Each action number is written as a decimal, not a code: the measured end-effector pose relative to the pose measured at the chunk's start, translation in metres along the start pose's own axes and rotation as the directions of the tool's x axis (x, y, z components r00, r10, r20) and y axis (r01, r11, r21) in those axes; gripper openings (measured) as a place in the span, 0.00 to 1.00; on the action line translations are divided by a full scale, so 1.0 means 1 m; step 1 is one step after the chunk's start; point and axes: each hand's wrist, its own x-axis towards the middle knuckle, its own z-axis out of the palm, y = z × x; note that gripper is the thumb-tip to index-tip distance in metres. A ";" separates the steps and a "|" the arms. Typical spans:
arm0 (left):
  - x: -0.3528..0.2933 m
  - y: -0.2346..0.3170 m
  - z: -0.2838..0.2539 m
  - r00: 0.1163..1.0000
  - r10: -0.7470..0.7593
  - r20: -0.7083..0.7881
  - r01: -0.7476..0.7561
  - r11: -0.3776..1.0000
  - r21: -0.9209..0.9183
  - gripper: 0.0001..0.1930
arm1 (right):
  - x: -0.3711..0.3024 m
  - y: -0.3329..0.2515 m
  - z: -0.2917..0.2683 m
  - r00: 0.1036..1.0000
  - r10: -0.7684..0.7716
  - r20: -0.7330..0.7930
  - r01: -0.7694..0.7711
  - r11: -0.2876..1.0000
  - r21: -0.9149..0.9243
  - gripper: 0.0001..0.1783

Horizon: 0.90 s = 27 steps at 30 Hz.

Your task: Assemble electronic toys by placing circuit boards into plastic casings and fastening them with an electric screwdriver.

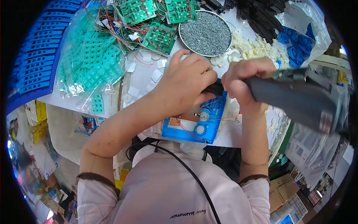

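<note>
My left hand (192, 80) reaches over a blue plastic case (188, 135), its thumb and fingers closed around a small black part (215, 88) at the case's far end. In my right hand (248, 80) is a dark grey power screwdriver (291, 97), its body slanting off to the right; its tip is hidden behind the hand. The case lies open side up near the table's front edge. Inside it show a brown circuit board (190, 114), a round silvery disc (200, 129) and thin red wires (185, 127).
A round tray of small screws (206, 33) stands at the back, beside green circuit boards (160, 37) with wires. Clear bags hold turquoise keypads (91, 56) and blue coiled parts (296, 43). Cream discs (257, 46), black strips (261, 18) and stacked blue panels (37, 48) lie around.
</note>
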 end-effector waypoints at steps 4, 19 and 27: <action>-0.002 0.000 -0.010 0.992 0.044 0.116 -0.039 0.998 -0.040 0.19 | 0.019 -0.015 -0.016 0.998 0.010 -0.064 -0.003 0.993 0.114 0.36; -0.546 -0.067 -0.274 0.046 -0.986 0.163 0.830 -0.052 -0.555 0.37 | 0.019 -0.034 -0.155 0.801 0.586 -0.118 -0.596 0.767 -0.237 0.27; -0.753 -0.095 -0.163 -0.076 -0.900 -0.429 0.997 -0.056 -0.059 0.35 | 0.034 0.087 -0.294 0.859 0.162 -0.485 -0.461 -0.169 -0.871 0.25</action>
